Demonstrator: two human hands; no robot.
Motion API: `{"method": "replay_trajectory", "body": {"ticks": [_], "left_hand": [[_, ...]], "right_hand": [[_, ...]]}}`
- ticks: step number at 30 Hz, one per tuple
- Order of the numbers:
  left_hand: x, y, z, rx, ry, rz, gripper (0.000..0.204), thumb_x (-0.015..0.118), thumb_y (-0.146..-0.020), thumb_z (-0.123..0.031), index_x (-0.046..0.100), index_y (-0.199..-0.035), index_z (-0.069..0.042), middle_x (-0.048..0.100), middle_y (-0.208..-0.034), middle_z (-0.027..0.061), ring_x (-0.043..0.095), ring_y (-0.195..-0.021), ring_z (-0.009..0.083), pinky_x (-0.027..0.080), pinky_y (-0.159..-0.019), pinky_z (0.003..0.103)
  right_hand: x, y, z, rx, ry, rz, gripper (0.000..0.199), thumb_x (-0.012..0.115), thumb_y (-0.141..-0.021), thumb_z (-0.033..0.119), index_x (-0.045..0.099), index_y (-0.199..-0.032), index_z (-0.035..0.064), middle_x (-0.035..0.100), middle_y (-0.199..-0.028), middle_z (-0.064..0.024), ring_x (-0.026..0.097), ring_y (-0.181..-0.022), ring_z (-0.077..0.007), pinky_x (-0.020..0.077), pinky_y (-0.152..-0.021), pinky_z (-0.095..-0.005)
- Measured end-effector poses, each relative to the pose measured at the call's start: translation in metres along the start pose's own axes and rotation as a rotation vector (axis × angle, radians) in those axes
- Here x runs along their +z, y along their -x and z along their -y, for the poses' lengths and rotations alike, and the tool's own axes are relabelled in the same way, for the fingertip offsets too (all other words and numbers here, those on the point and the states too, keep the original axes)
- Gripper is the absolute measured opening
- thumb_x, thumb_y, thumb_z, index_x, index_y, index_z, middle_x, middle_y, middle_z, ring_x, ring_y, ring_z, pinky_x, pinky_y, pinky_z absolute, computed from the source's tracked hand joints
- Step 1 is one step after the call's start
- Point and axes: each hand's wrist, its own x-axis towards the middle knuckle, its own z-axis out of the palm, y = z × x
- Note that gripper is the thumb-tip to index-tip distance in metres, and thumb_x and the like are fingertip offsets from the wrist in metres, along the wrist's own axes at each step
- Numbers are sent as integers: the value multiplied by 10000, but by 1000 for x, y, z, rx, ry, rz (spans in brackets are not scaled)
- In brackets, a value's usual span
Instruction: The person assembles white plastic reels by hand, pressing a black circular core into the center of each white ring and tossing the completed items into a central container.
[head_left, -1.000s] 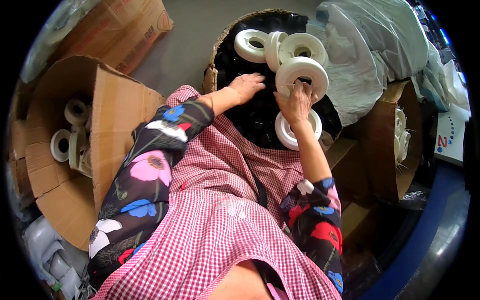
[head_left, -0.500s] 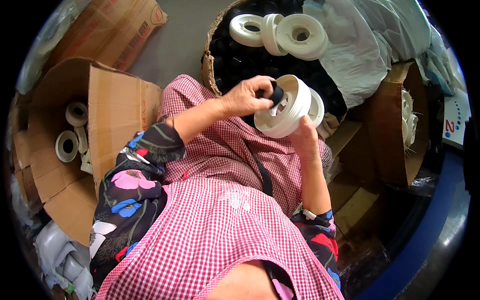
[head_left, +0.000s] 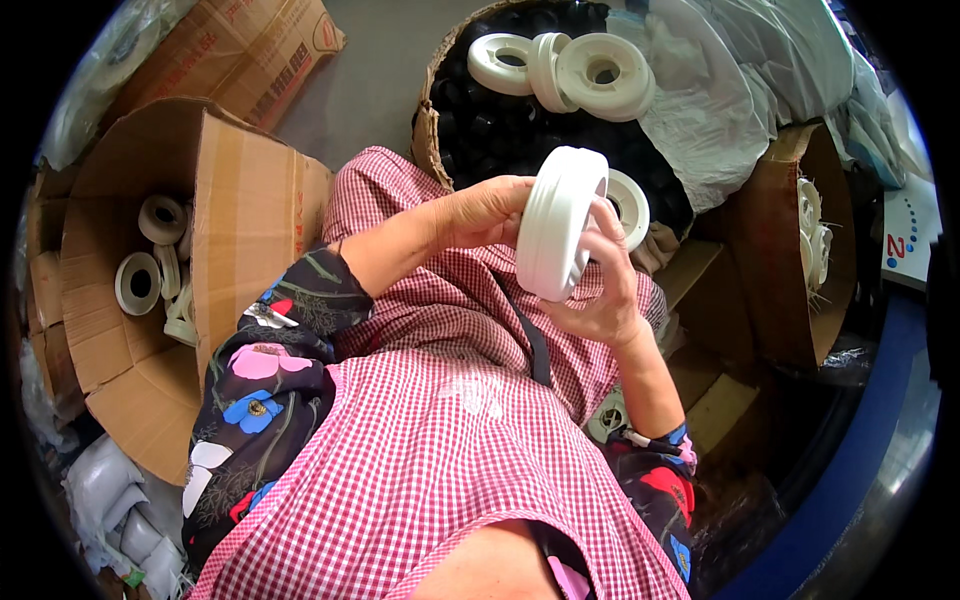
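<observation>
A white ribbed plastic ring (head_left: 545, 225) is tilted up on its side above my lap. My left hand (head_left: 487, 212) grips its left face, with the fingertips partly hidden behind it. My right hand (head_left: 605, 285) reaches its fingers to the ring's open right side, thumb near the lower rim. The black round part is out of sight; I cannot tell whether it sits inside the ring. Just behind my right fingers lies another white ring (head_left: 632, 212).
Black round parts fill a large box (head_left: 480, 140) in front, with white rings (head_left: 602, 75) on top beside plastic sheeting (head_left: 700, 120). Cardboard boxes holding white parts stand left (head_left: 245, 230) and right (head_left: 770, 270). A blue edge (head_left: 850, 460) curves along the right.
The white ring has turned, its open side now facing right. My left hand has gone from holding a black round part to gripping the ring; my right fingers have moved to its open side.
</observation>
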Motion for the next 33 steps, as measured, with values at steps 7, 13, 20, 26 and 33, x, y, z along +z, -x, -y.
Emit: {"method": "replay_trajectory", "body": {"ticks": [7,13,20,26,33], "left_hand": [[-5,7,10,-113,479,158,416,716,-789,-264,621,-1102,-7,673,-998,125,683,-824,173,581,-733,308],[-16,7,17,-212,564,279,441,726,-778,-251,609,-1125,-5,670,-1004,134,686,-819,201,570,-784,348],[11,4,-9,80,-644,-29,685,690,-796,-447,458,-1297,-42,582,-1154,132,560,-1074,205,459,-936,337],[8,10,15,65,-611,-218,682,696,-780,-432,465,-1257,-2,611,-996,125,607,-916,176,524,-773,279],[13,25,8,-179,-20,87,526,688,-817,-331,541,-1216,-21,622,-1114,117,619,-986,176,520,-866,318]], "right_hand": [[-19,-10,13,-140,148,267,455,727,-424,64,589,-853,124,436,-1378,-61,228,-1353,-440,255,-1073,-595],[-22,-9,22,-196,165,364,491,702,-403,65,616,-874,176,442,-1365,37,243,-1339,-415,259,-1050,-633],[9,11,9,145,-329,-98,785,793,-552,176,435,-1247,112,357,-1293,-137,358,-1257,-315,417,-990,-471],[30,30,-8,699,-748,-259,484,635,-794,152,444,-1232,73,447,-1279,-129,530,-1097,-229,481,-924,-380],[31,6,12,-158,-73,-230,303,593,-591,71,612,-891,110,490,-1064,-99,443,-1075,-309,393,-898,-426]]}}
